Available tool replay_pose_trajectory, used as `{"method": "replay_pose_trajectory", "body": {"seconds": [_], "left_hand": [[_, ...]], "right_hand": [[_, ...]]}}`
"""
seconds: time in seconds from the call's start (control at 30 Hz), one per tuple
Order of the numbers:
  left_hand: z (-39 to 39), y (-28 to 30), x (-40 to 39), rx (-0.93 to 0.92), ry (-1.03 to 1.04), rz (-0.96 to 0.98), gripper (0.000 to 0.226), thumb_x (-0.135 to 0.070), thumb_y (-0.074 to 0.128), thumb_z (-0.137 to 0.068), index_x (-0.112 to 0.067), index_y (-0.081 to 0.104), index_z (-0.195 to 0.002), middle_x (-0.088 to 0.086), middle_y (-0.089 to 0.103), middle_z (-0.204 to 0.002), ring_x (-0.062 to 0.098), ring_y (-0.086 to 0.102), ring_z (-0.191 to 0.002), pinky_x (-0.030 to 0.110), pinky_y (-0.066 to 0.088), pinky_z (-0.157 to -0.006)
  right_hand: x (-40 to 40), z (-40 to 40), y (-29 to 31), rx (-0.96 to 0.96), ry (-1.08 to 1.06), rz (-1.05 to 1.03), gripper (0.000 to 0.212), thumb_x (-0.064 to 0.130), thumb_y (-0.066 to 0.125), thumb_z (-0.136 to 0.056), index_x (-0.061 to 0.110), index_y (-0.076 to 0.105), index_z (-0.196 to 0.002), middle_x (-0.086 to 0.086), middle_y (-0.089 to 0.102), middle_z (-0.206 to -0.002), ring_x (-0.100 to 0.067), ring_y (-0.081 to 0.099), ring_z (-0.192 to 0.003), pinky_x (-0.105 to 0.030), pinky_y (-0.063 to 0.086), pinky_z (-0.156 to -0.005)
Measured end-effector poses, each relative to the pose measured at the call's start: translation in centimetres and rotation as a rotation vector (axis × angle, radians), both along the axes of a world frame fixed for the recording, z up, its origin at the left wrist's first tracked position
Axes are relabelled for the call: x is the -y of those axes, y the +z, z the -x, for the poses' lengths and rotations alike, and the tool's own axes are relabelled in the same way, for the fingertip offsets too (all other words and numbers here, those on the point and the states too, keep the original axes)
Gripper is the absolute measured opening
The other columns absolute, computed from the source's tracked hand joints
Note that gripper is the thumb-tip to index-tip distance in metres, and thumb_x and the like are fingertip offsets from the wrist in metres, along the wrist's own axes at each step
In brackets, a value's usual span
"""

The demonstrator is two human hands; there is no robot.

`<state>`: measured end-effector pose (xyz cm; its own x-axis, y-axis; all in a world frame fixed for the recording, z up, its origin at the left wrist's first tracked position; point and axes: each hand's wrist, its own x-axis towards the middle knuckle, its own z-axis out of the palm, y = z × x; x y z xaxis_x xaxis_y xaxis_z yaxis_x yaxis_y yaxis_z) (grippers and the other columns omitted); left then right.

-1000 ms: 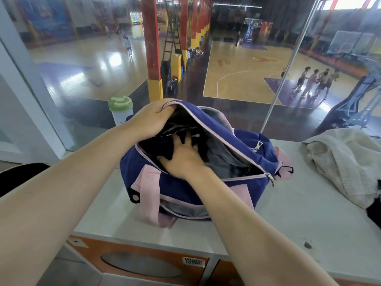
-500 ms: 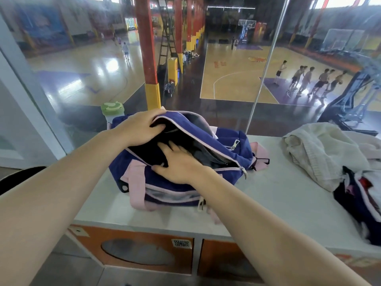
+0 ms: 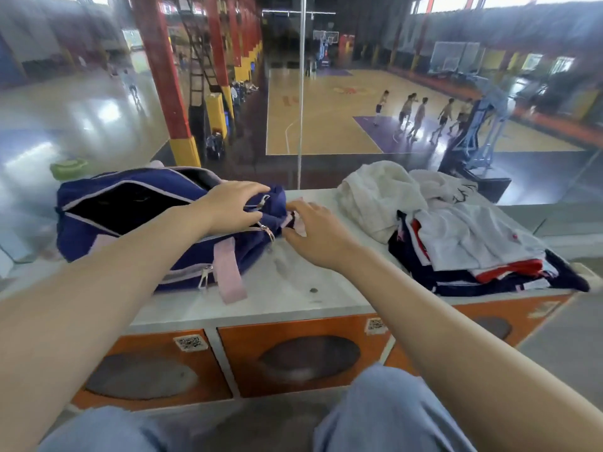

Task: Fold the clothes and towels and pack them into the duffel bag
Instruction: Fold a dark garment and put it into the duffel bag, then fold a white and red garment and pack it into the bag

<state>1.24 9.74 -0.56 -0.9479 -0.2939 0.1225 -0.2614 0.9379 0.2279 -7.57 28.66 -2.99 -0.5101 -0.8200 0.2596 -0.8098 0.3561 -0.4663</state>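
Note:
A navy duffel bag (image 3: 107, 236) with pink straps lies on the grey ledge (image 3: 280, 298), its top zipper open and the inside dark. My left hand (image 3: 231, 207) grips the bag's right end by the zipper pulls. My right hand (image 3: 313, 233) rests just right of the bag, fingers pinching its pink end tab. A crumpled white towel (image 3: 378, 197) lies to the right. Beside it sits a heap of clothes (image 3: 473, 252) in white, navy and red.
A green-lidded bottle (image 3: 68, 168) stands behind the bag at the left. A glass wall runs along the ledge's far edge, with a basketball court and people below. Orange locker doors (image 3: 293, 357) face my knees under the ledge.
My right hand has come out of the bag and moved to its right end. My left hand has shifted from the left rim to the zipper end. The view swung right, showing more clothes.

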Motion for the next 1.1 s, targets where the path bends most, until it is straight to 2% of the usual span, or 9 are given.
{"method": "replay_pose_trajectory", "body": {"seconds": [0.13,0.33,0.5,0.57,0.7,0.87,0.93,1.03,1.1], "left_hand": [[4.8,-1.6,-5.9,0.024,-0.028,-0.181,0.055,-0.030,0.056,-0.091,-0.024,0.043,-0.144,-0.001,0.053,-0.139,0.018,0.051,-0.118,0.031,0.038,-0.099],[11.6,-4.7,-14.0,0.051,-0.081,-0.349,0.058,-0.029,0.055,-0.094,-0.021,0.035,-0.148,0.000,0.039,-0.152,0.018,0.038,-0.137,0.030,0.030,-0.109],[15.6,-6.6,-19.6,0.044,0.059,-0.730,0.066,-0.046,0.056,-0.092,-0.016,0.034,-0.147,0.000,0.048,-0.140,0.019,0.048,-0.126,0.036,0.040,-0.105],[16.8,-7.2,-20.9,0.045,0.102,-0.955,0.061,-0.046,0.058,-0.089,-0.014,0.043,-0.139,-0.002,0.057,-0.127,0.016,0.056,-0.114,0.035,0.049,-0.098],[18.1,-7.6,-23.4,-0.011,0.156,-1.370,0.031,-0.028,0.059,-0.093,-0.016,0.061,-0.122,0.001,0.071,-0.109,0.010,0.068,-0.091,0.019,0.056,-0.059],[19.2,-7.3,-25.2,-0.130,0.311,-1.639,0.011,-0.021,0.061,-0.094,-0.017,0.065,-0.103,0.002,0.070,-0.093,0.015,0.066,-0.079,0.021,0.053,-0.048],[19.5,-7.1,-25.7,-0.146,0.356,-1.721,0.011,-0.020,0.063,-0.093,-0.014,0.065,-0.102,0.004,0.069,-0.090,0.016,0.065,-0.077,0.024,0.055,-0.051],[19.7,-6.5,-26.5,-0.145,0.361,-1.867,0.011,-0.020,0.063,-0.094,-0.010,0.065,-0.096,0.008,0.065,-0.087,0.020,0.063,-0.078,0.032,0.055,-0.076],[19.9,-6.5,-26.7,-0.128,0.342,-1.901,0.024,-0.024,0.064,-0.094,-0.008,0.065,-0.112,0.011,0.066,-0.097,0.023,0.063,-0.090,0.035,0.052,-0.083]], "right_hand": [[-7.1,4.6,-0.7,0.026,-0.119,-0.098,0.048,0.036,0.050,-0.096,0.017,0.042,-0.140,-0.007,0.051,-0.139,-0.027,0.047,-0.127,-0.039,0.041,-0.103],[-16.1,11.5,-2.1,0.007,-0.367,-0.132,0.036,0.036,0.046,-0.095,0.021,0.050,-0.127,-0.006,0.056,-0.123,-0.030,0.053,-0.115,-0.036,0.043,-0.087],[-22.0,15.7,-3.2,0.049,-0.549,-0.102,0.044,0.029,0.044,-0.097,0.021,0.041,-0.140,-0.010,0.049,-0.140,-0.033,0.044,-0.127,-0.043,0.035,-0.106],[-23.4,16.9,-3.8,0.019,-0.599,-0.097,0.047,0.032,0.045,-0.095,0.024,0.040,-0.142,-0.008,0.043,-0.146,-0.032,0.034,-0.136,-0.046,0.029,-0.112],[-24.8,18.7,-5.2,-0.073,-0.656,-0.229,0.062,0.055,0.043,-0.092,0.030,0.029,-0.147,-0.005,0.019,-0.160,-0.031,0.014,-0.146,-0.050,0.015,-0.118],[-25.5,19.3,-7.1,-0.050,-0.614,-0.345,0.067,0.066,0.033,-0.092,0.037,0.018,-0.151,-0.006,0.007,-0.163,-0.033,0.003,-0.149,-0.057,0.005,-0.118],[-25.7,19.2,-7.7,-0.055,-0.603,-0.353,0.068,0.068,0.027,-0.092,0.037,0.016,-0.151,-0.005,0.006,-0.163,-0.033,0.002,-0.149,-0.057,0.005,-0.118],[-25.8,19.1,-8.2,-0.076,-0.609,-0.352,0.068,0.068,0.025,-0.092,0.037,0.016,-0.152,-0.005,0.008,-0.163,-0.033,0.003,-0.149,-0.056,0.005,-0.118],[-25.9,18.9,-8.3,-0.098,-0.610,-0.347,0.067,0.067,0.024,-0.093,0.037,0.017,-0.152,-0.005,0.008,-0.163,-0.033,0.004,-0.149,-0.056,0.005,-0.118]]}}
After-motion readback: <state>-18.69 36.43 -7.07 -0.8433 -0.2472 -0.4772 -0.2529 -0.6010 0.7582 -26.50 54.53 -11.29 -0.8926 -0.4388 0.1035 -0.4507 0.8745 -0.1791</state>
